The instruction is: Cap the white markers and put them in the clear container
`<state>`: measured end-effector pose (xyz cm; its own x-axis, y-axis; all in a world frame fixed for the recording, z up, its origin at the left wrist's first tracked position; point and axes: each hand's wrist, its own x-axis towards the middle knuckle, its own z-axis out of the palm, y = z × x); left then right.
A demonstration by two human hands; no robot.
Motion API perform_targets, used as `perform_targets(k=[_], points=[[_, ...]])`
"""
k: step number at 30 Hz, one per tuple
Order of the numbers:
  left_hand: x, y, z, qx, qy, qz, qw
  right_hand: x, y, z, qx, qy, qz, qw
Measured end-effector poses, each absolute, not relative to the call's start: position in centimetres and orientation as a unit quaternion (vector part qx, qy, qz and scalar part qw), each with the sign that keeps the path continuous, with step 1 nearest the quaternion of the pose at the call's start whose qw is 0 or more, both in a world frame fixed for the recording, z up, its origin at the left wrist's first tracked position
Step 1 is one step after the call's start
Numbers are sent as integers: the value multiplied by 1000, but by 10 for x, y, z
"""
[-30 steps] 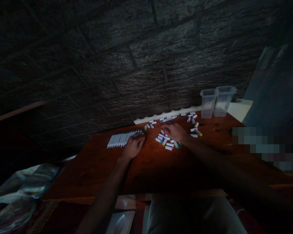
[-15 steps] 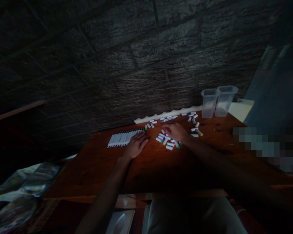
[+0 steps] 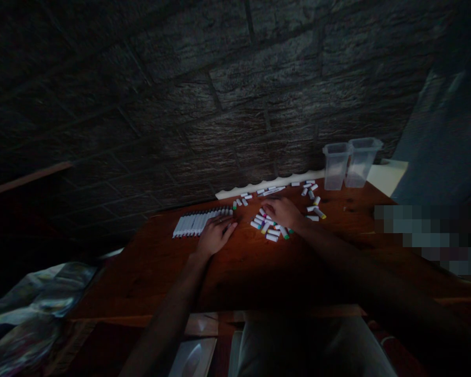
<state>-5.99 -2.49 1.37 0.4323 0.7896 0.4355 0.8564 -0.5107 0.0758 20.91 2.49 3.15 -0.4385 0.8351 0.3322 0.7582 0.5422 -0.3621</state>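
My left hand (image 3: 215, 235) lies over the right end of a row of white markers (image 3: 192, 224), its fingers stretched out and resting on them. The markers lie side by side, with dark upper ends. My right hand (image 3: 286, 212) is bent down at a loose pile of white marker caps (image 3: 272, 237) with coloured ends. Its fingers are drawn together at the far edge of the pile; what they hold, if anything, is hidden. Near the left fingertips stands a green-ended cap (image 3: 234, 206), with a few more caps (image 3: 245, 202) beside it.
Two clear plastic containers (image 3: 335, 167) stand at the back right of the wooden table (image 3: 160, 277). More caps (image 3: 312, 193) lie scattered before them. A single marker (image 3: 273, 191) lies by a white scalloped strip (image 3: 255, 188) along the brick wall. Plastic bags (image 3: 58, 290) are at lower left.
My left hand has shifted slightly left and toward me along the marker row. The right hand has stayed at the pile of caps, nearly unmoved.
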Motion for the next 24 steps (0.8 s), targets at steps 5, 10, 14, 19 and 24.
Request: perform_targets(k=[5, 10, 14, 19, 24], points=[[-60, -23, 11, -840, -492, -218, 69, 209, 26, 29, -463, -849, 77, 243], [-60, -24, 10, -842, -494, -208, 66, 209, 30, 24, -465, -853, 50, 233], [-59, -25, 11, -838, -500, -211, 62, 213, 45, 21, -485, -846, 25, 221], [-60, -25, 11, -840, -499, -205, 63, 221, 72, 13, -534, -818, 9, 215], [-59, -24, 10, -838, -499, -215, 62, 226, 78, 4, -560, -806, 11, 192]])
